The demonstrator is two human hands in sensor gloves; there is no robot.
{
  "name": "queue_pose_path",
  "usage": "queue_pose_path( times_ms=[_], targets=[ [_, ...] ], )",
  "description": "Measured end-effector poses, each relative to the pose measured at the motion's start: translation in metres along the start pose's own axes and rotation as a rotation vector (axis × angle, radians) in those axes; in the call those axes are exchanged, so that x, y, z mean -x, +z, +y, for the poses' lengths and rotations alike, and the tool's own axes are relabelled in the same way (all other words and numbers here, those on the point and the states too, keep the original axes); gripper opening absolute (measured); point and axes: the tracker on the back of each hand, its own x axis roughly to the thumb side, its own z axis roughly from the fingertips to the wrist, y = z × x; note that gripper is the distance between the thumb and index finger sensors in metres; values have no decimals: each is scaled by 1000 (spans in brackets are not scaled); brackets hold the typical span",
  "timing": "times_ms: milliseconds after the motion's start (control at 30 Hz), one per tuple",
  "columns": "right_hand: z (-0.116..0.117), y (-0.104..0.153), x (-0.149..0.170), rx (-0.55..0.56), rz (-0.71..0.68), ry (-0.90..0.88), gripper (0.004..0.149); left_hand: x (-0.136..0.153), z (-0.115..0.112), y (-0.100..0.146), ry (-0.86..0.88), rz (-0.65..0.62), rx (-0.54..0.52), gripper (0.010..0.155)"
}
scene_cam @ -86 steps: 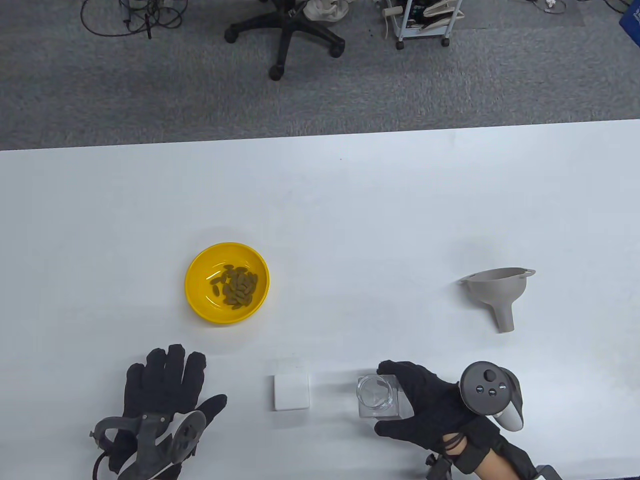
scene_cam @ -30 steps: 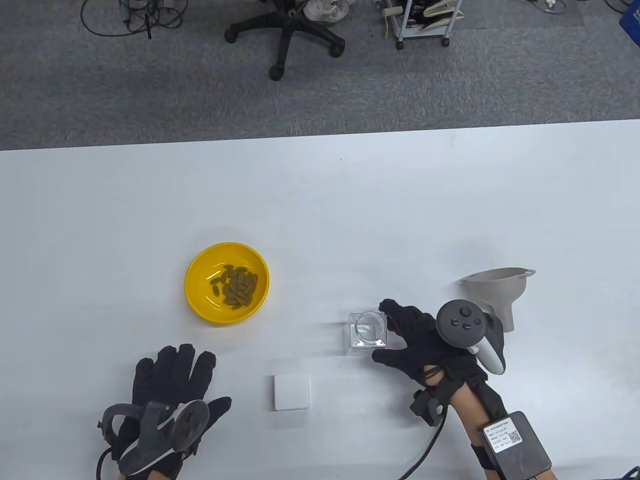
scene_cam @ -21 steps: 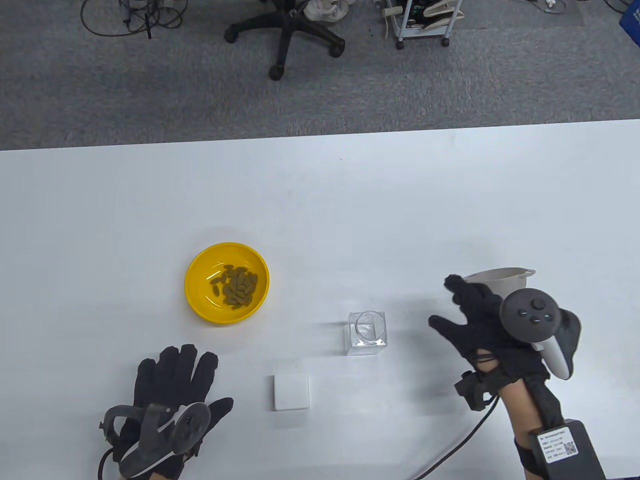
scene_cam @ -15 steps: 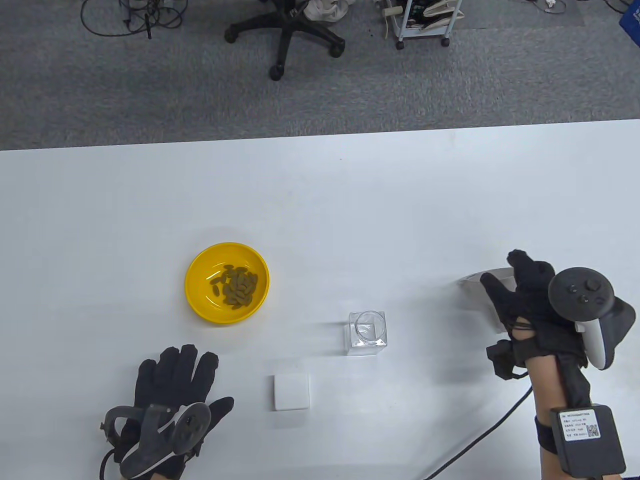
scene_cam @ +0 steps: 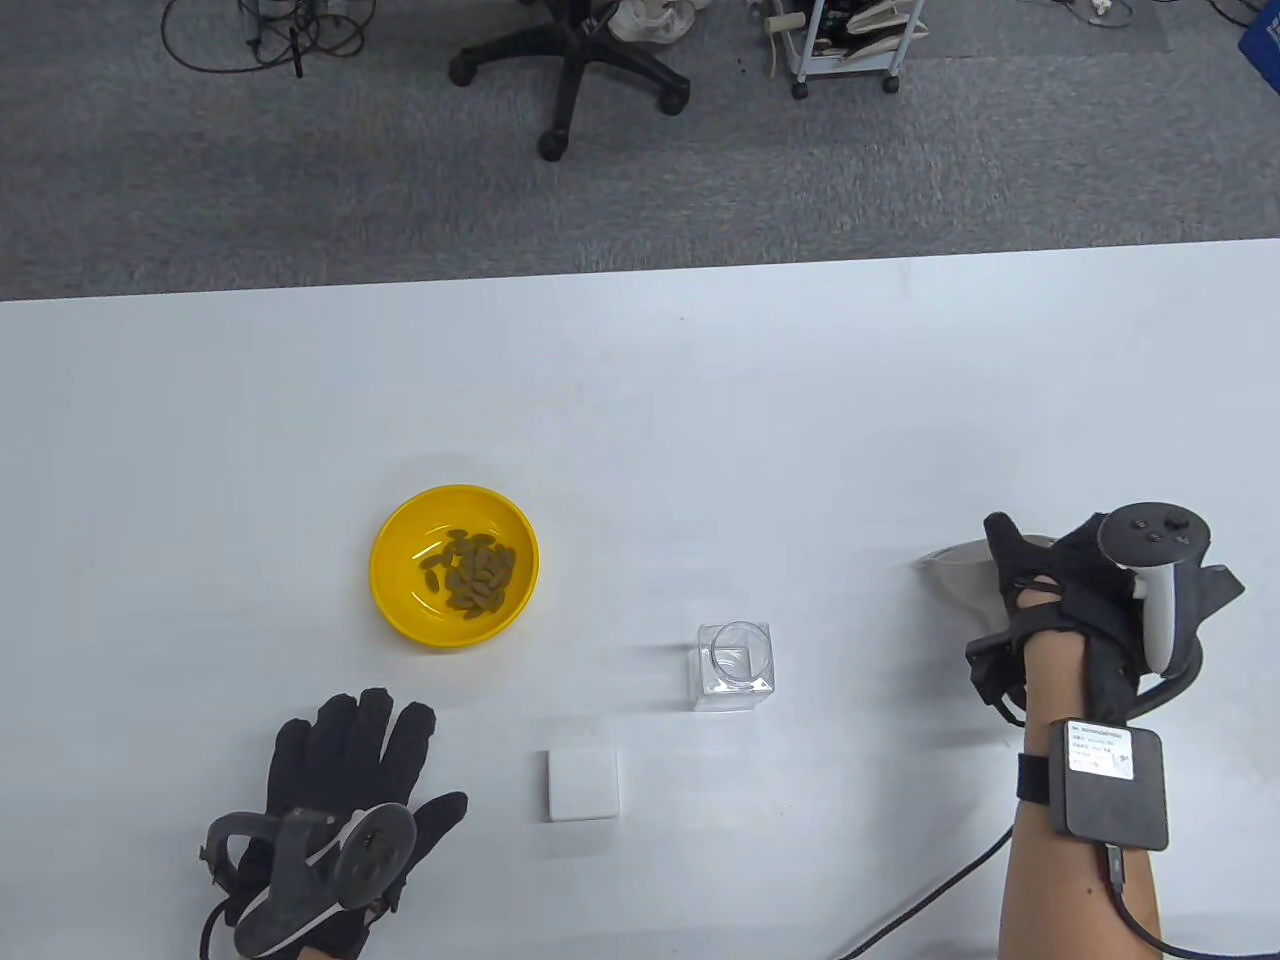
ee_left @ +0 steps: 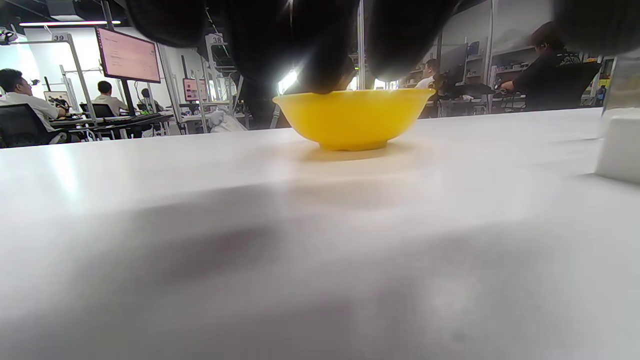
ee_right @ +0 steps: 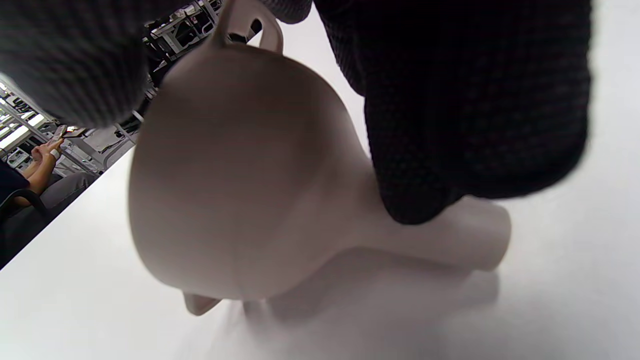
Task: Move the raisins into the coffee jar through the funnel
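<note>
The grey funnel [scene_cam: 950,570] lies on its side at the right of the table. My right hand [scene_cam: 1040,585] lies over it and grips it; in the right wrist view its fingers [ee_right: 475,125] wrap the funnel [ee_right: 240,190], one pressing on the neck. The clear square coffee jar [scene_cam: 735,665] stands open and empty in the middle front. The yellow bowl [scene_cam: 400,590] with raisins [scene_cam: 470,575] sits to its left and shows in the left wrist view [ee_left: 352,117]. My left hand [scene_cam: 350,745] rests flat on the table, fingers spread and empty.
A white square lid [scene_cam: 583,785] lies in front of the jar, between the hands, and shows at the right edge of the left wrist view [ee_left: 620,150]. A cable [scene_cam: 930,900] trails from my right forearm across the table's front edge.
My right hand carried the jar up toward the table's middle, let it go, moved right and closed over the funnel. The left hand has stayed flat.
</note>
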Motion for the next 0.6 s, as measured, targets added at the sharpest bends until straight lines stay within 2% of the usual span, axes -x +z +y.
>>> queue_pose_path(
  times_ms=[133, 367, 467, 600],
  targets=[
    [6, -4, 0, -5, -16, -82, 92, 1, 0, -1, 8, -1, 3, 84],
    [0, 9, -3, 51, -81, -60, 67, 2, 0, -2, 16, 5, 6, 84],
    [-3, 19, -2, 30, -159, -161, 60, 2, 0, -2, 8, 6, 7, 83],
    [-1, 32, -2, -42, -277, -316, 60, 2, 1, -2, 3, 11, 6, 83]
  ],
)
